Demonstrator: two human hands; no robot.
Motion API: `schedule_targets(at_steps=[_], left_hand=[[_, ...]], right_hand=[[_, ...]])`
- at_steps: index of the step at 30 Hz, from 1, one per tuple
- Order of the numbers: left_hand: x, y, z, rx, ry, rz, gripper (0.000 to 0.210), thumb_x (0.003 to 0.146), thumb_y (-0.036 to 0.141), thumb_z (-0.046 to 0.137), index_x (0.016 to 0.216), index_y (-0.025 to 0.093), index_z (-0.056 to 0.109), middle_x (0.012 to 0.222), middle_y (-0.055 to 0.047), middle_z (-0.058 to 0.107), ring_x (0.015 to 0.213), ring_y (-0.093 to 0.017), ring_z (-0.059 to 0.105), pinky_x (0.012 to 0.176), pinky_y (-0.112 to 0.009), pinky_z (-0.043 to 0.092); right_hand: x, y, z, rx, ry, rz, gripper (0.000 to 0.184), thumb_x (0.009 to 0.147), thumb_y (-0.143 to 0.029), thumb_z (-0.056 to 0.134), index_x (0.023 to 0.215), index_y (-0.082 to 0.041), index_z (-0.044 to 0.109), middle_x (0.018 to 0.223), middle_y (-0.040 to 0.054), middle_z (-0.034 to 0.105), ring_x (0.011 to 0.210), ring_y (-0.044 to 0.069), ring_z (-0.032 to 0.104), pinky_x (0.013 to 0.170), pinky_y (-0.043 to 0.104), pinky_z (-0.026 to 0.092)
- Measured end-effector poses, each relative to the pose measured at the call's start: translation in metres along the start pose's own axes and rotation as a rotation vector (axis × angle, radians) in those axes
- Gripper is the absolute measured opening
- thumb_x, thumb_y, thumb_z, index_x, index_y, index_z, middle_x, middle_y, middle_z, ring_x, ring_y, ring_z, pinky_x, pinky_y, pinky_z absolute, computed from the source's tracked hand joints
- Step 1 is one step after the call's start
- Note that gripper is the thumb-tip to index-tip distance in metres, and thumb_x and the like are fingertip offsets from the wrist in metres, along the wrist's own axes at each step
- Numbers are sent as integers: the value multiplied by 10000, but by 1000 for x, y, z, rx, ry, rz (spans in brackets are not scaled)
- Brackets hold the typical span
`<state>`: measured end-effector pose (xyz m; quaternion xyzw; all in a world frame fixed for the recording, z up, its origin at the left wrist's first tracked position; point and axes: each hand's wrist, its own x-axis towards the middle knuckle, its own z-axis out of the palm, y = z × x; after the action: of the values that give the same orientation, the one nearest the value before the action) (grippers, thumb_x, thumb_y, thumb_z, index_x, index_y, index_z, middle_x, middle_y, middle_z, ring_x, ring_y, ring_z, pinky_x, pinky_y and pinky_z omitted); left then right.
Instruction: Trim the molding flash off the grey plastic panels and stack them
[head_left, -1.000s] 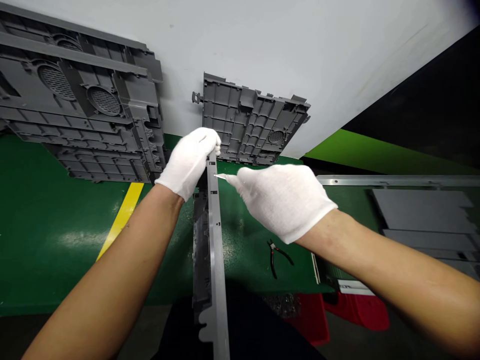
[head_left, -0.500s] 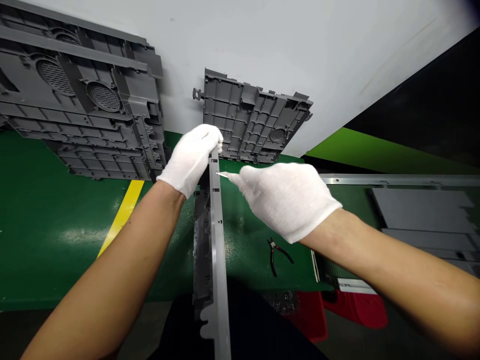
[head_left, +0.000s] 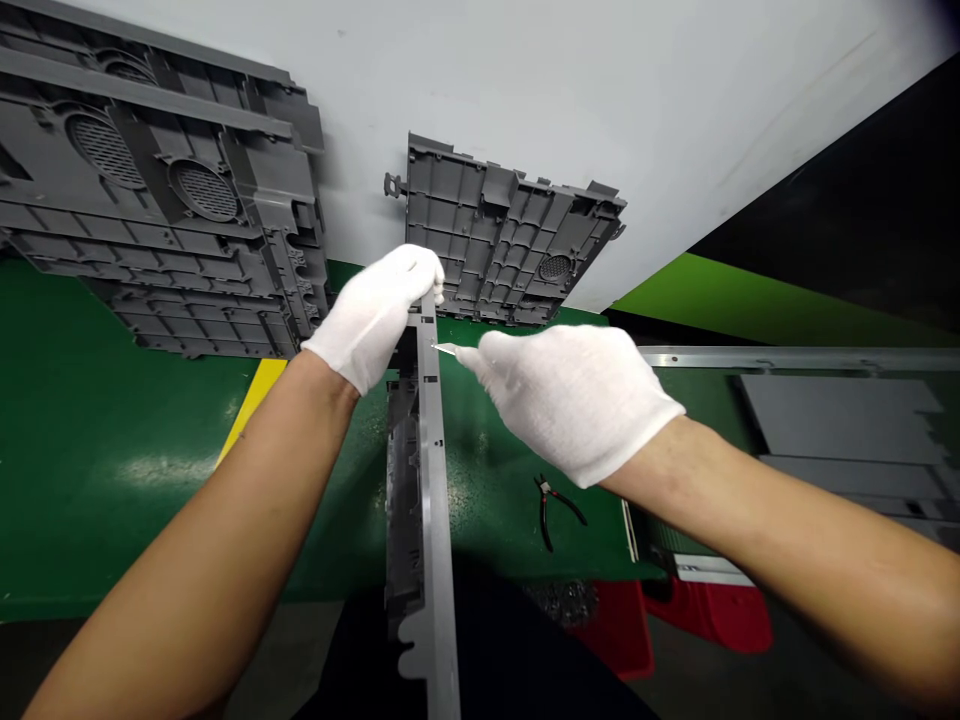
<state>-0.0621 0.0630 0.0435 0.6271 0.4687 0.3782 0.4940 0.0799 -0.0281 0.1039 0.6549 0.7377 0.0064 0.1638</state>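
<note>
Clearly two hands (head_left: 379,315) (head_left: 577,400), one blade (head_left: 445,349), held panel (head_left: 434,480)

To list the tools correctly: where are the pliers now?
In the head view, the pliers lie on the green table, below the right hand and right of the held gray panel.

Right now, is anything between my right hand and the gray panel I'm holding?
Just the blade in your right hand, its tip at the edge of the gray panel; nothing else visible. The pliers lie apart on the table.
</note>
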Motion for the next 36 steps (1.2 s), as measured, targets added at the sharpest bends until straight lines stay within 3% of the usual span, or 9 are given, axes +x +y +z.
schedule_targets(at_steps=[14,20,25,28,32,34,36], left_hand=[[-2,-1,-6,36,-51,42,216,912,363,508,756,240,592,836,-36,646,849,-228,576,792,-336,450],[-1,-2,-4,38,-48,-11,217,898,400,524,761,247,593,860,-46,659,898,-247,583,784,-334,464],[-1,-9,-10,-7,-75,68,237,939,355,455,811,252,625,940,-38,672,897,-220,581,831,-333,460],[0,-9,-13,51,-80,100,256,950,364,443,813,253,628,953,-45,680,941,-233,588,891,-346,461],[2,-8,-12,88,-107,82,224,945,385,468,894,242,632,1052,-60,690,1065,-248,598,1002,-367,453],[-1,-8,-13,56,-152,32,269,897,419,569,1086,239,636,1219,-73,671,1173,-264,588,1041,-393,457],[-11,-6,-13,85,-161,-45,543,828,441,676,1325,258,559,1424,-103,573,1295,-308,541,1076,-445,452]], right_hand=[[1,2,0,19,-9,-8,575,1055,-558,245,979,-190,681,628,68,629,639,226,653,633,322,409],[-3,0,1,41,-11,-35,547,1054,-553,270,969,-197,676,603,51,613,596,214,635,610,309,391],[-14,-8,5,139,3,-76,575,1031,-628,290,900,-218,670,553,5,561,540,177,582,584,284,364],[-16,-3,8,312,133,9,632,1016,-678,262,811,-215,640,552,-14,525,527,150,532,568,271,349],[-18,13,19,732,332,106,631,1040,-634,218,747,-214,587,616,-22,518,574,132,494,592,265,377],[-23,19,33,951,295,123,601,1036,-633,257,735,-217,571,607,-36,489,571,129,470,593,262,388],[-33,24,53,1140,192,156,571,1015,-653,324,749,-216,578,585,-50,465,543,125,435,564,257,380]])
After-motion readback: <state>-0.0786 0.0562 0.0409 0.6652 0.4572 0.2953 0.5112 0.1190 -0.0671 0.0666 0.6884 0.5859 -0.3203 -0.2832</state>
